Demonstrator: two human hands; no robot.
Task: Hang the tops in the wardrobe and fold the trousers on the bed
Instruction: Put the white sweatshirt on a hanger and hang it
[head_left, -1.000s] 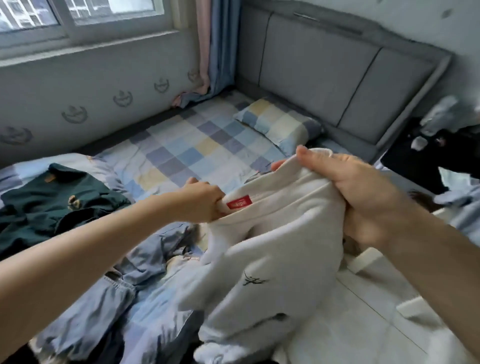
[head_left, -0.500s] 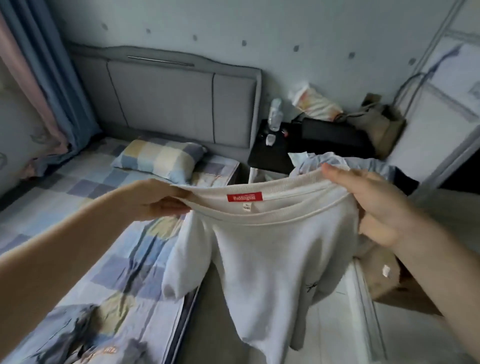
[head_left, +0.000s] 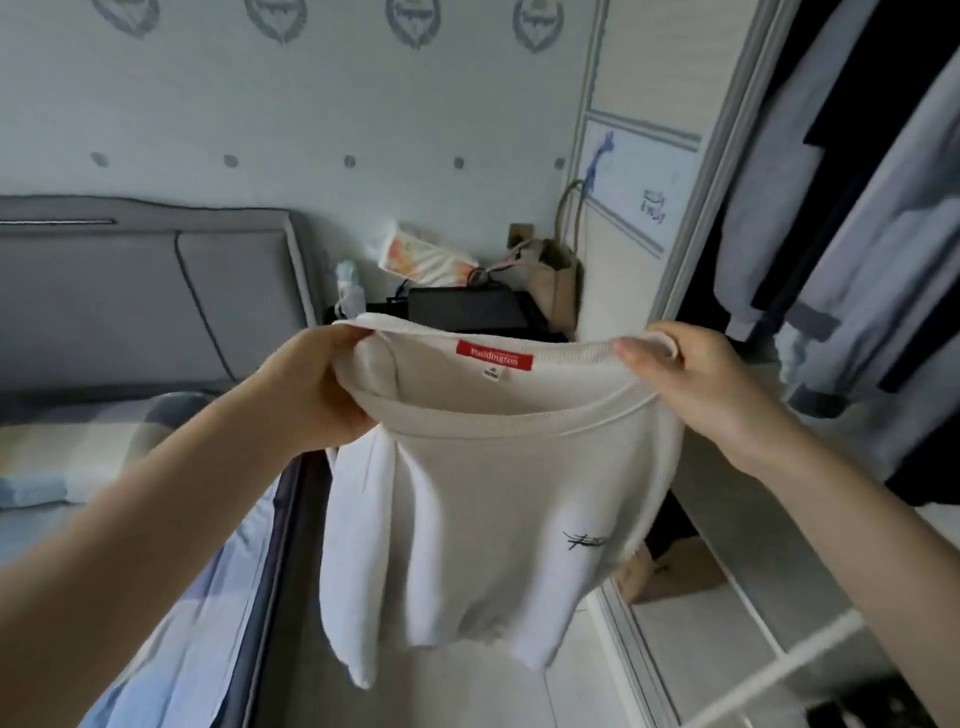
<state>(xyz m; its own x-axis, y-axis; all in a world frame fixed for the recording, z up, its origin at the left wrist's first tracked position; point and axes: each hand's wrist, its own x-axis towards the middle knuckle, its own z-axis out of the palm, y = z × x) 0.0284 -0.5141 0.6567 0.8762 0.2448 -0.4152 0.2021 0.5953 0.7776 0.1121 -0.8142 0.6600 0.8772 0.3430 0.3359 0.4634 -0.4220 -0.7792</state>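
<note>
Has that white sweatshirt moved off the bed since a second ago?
Yes. The white sweatshirt, held by the left hand and right hand, has come off the bed toward the wardrobe.

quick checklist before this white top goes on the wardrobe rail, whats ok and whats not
1. Left hand grips the collar of the white top: ok.
2. Right hand grips the other side of the collar: ok.
3. Collar stretched open, red label facing the person: ok.
4. Top hangs free in the air, off the bed: ok.
5. Wardrobe open, hung clothes visible inside: ok.
6. Hanger ready for this top: not ok, none in either hand; a free one in the wardrobe: cannot tell.
</note>
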